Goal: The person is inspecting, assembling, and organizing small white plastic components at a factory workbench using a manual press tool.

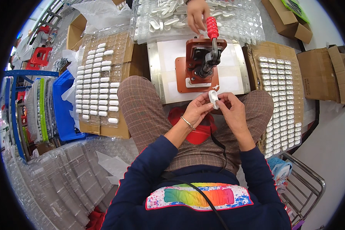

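Observation:
Over my lap, my left hand (197, 111) pinches a small white oval plastic shell (213, 96) whose hollow side shows. My right hand (234, 112) is closed on the shell's lower right edge. A tiny dark spot shows at those fingertips, too small to make out. Just beyond my hands stands a red-brown toggle press (203, 61) with a red ribbed handle (212, 27). A white piece (198, 83) lies in the fixture at its front.
Clear trays on cardboard boxes flank me: rows of white oval pieces (97, 86) at left, hollow white shells (279, 82) at right. Across the table, another person's hand (196, 15) hangs near loose white parts (170, 19). A red cap-like item (199, 132) rests on my lap.

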`<control>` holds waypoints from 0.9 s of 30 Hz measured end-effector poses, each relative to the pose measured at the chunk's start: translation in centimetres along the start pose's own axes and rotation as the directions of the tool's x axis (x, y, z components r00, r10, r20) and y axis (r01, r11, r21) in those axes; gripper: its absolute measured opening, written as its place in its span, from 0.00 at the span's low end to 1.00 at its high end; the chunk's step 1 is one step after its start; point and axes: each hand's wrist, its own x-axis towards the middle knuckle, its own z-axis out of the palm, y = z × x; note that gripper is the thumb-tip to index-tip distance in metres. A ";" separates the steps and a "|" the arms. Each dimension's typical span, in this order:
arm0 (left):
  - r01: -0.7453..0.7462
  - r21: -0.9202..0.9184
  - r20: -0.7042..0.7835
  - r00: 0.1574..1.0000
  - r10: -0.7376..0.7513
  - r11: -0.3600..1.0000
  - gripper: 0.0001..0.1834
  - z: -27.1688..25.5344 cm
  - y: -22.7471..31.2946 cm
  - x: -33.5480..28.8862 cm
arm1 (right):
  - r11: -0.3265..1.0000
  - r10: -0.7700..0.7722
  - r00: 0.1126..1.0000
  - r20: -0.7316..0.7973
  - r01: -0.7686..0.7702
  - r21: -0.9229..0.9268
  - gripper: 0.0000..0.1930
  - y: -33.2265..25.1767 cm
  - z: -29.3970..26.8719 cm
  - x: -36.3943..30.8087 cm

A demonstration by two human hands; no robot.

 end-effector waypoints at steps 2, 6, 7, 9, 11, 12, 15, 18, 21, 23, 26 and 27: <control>-0.043 0.021 0.013 0.999 0.043 0.999 0.26 0.1 0.3 0.0 | 1.000 -0.014 1.000 -0.003 0.014 -0.026 0.09 -0.1 0.1 0.0; 0.004 -0.008 -0.045 0.999 -0.004 1.000 0.27 1.7 1.0 -0.3 | 0.948 -0.218 0.975 -0.049 0.199 -0.247 0.07 -0.6 0.1 0.0; -0.042 0.100 -0.057 0.997 0.048 0.994 0.27 1.6 0.8 -0.2 | 0.909 -0.280 0.959 -0.035 0.253 -0.331 0.06 -0.8 0.3 0.0; -0.085 0.208 -0.065 0.993 0.101 0.974 0.27 1.2 0.5 -0.2 | 0.891 -0.308 0.951 -0.025 0.280 -0.357 0.05 -1.1 0.3 0.1; -0.137 0.270 -0.046 0.987 0.155 0.953 0.26 0.8 0.3 -0.2 | 0.871 -0.337 0.941 -0.014 0.306 -0.383 0.05 -1.1 0.4 0.2; -0.136 0.269 -0.047 0.987 0.154 0.953 0.26 0.8 0.3 -0.3 | 0.859 -0.348 0.937 -0.003 0.318 -0.403 0.05 -1.0 0.4 0.2; -0.186 0.313 -0.020 0.979 0.202 0.931 0.25 0.9 0.2 -0.4 | 0.835 -0.368 0.930 0.021 0.341 -0.433 0.05 -1.1 0.2 0.3; -0.198 0.258 -0.023 0.977 0.211 0.945 0.25 1.3 0.3 -0.6 | 0.828 -0.387 0.922 0.034 0.363 -0.428 0.05 -1.1 -0.1 0.3; -0.147 0.231 -0.042 0.986 0.161 0.962 0.25 1.5 0.5 -0.6 | 0.838 -0.395 0.918 0.029 0.373 -0.400 0.05 -1.1 -0.3 0.4; -0.101 0.192 -0.042 0.993 0.111 0.976 0.26 1.8 0.8 -0.3 | 0.844 -0.391 0.920 0.020 0.367 -0.391 0.05 -1.0 -0.5 0.5; -0.113 0.201 -0.020 0.993 0.119 0.973 0.26 1.8 0.6 0.6 | 0.841 -0.405 0.914 -0.002 0.372 -0.393 0.05 -1.1 -0.7 1.0; -0.112 0.201 -0.021 0.993 0.118 0.973 0.26 1.7 0.5 0.6 | 0.851 -0.394 0.919 0.006 0.367 -0.375 0.05 -1.3 -0.6 1.0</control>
